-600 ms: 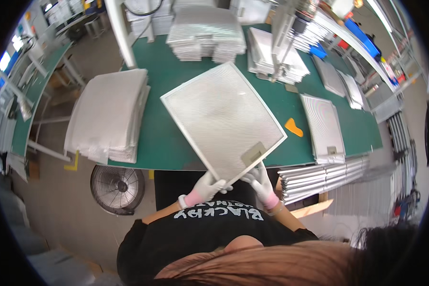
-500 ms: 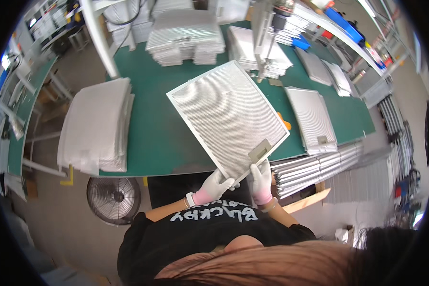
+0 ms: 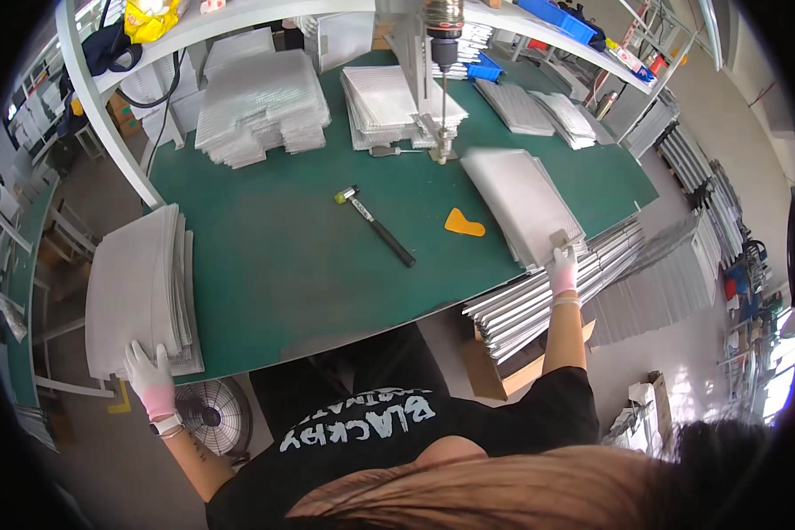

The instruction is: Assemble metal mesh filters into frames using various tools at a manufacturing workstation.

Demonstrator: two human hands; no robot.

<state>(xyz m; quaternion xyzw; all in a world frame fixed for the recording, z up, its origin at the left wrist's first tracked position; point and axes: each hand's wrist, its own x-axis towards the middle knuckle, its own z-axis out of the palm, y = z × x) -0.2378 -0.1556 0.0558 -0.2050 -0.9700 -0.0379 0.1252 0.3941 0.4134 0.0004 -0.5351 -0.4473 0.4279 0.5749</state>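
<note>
One white-gloved left hand [image 3: 150, 371], yours: fingers spread, touching a grey mesh-sheet stack [image 3: 135, 283]. One white-gloved right hand [image 3: 564, 268], yours: grasping the silver rectangular mesh panel [image 3: 514, 196], no longer raised two-handed but right on the green tabletop [image 3: 278, 274]; apparently being set down.
</note>
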